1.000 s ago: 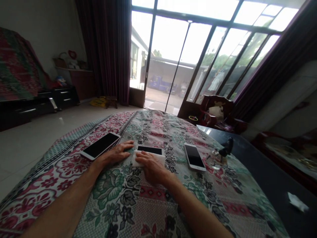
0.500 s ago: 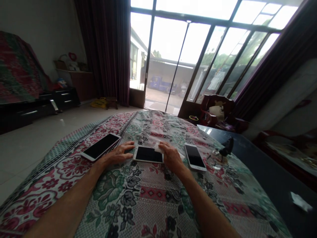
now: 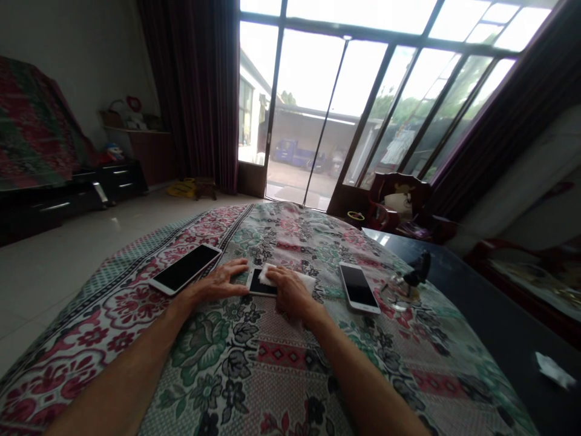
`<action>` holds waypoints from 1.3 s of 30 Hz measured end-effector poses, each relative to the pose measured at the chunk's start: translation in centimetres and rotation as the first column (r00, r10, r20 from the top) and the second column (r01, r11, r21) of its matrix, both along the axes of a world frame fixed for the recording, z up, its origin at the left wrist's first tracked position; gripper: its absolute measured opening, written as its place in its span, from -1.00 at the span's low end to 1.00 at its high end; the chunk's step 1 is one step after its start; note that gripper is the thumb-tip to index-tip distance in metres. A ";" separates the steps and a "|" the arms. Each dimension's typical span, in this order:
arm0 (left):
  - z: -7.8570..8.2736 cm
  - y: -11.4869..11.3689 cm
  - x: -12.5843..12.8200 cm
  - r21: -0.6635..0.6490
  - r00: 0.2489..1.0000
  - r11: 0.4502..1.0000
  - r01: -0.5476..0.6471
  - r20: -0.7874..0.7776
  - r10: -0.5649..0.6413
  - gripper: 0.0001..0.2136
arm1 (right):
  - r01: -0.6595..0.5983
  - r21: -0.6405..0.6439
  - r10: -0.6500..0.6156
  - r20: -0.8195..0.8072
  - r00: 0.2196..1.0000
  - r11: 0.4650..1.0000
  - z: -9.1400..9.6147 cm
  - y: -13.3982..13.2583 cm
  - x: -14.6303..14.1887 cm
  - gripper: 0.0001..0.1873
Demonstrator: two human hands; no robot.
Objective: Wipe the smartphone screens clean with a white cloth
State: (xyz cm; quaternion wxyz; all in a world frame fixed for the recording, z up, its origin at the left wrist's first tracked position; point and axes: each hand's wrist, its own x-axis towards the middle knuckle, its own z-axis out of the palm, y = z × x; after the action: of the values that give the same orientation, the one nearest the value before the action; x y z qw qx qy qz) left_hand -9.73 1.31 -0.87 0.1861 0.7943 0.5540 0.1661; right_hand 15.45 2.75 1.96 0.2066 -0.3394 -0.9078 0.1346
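Flowered cloth (image 3: 281, 330) stretched toward a glass door (image 3: 304, 109) at twelve o'clock, bearing the middle phone (image 3: 260, 289), with the left phone (image 3: 186, 269) at nine o'clock and the right phone (image 3: 358, 287) at three. Over the middle phone the right hand (image 3: 290, 292) held a tissue (image 3: 309, 282) under its fingers; the left hand (image 3: 220, 283) lay, fingers spread, by that phone's nine o'clock end.

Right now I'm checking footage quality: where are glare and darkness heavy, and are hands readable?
Head view: daylight washes out the window; head view: the left curtain sinks into darkness; head view: left hand and right hand are dim but distinct.
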 end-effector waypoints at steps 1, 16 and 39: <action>0.1 -0.1 0.0 -0.010 1.000 1.000 -0.005 0.003 0.005 -0.26 | -0.023 -0.022 0.022 -0.037 0.999 0.999 0.3 0.0 -0.2 -0.57; 3.8 0.8 8.9 0.101 0.965 0.984 0.146 -0.235 -0.119 -0.19 | 0.389 -0.015 -0.354 -0.444 0.823 0.921 0.9 1.8 5.0 -0.53; 6.9 -0.6 5.5 -0.155 0.799 0.985 0.073 0.601 0.036 -0.29 | 0.329 0.021 -0.223 -0.692 0.686 0.944 2.3 1.0 3.9 -0.52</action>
State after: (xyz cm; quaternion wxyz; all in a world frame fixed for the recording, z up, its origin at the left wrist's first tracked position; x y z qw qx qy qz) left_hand -4.28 0.71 6.01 0.4211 0.6870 0.4705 0.3595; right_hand 19.35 3.72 4.24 0.5663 -0.3834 -0.7137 0.1513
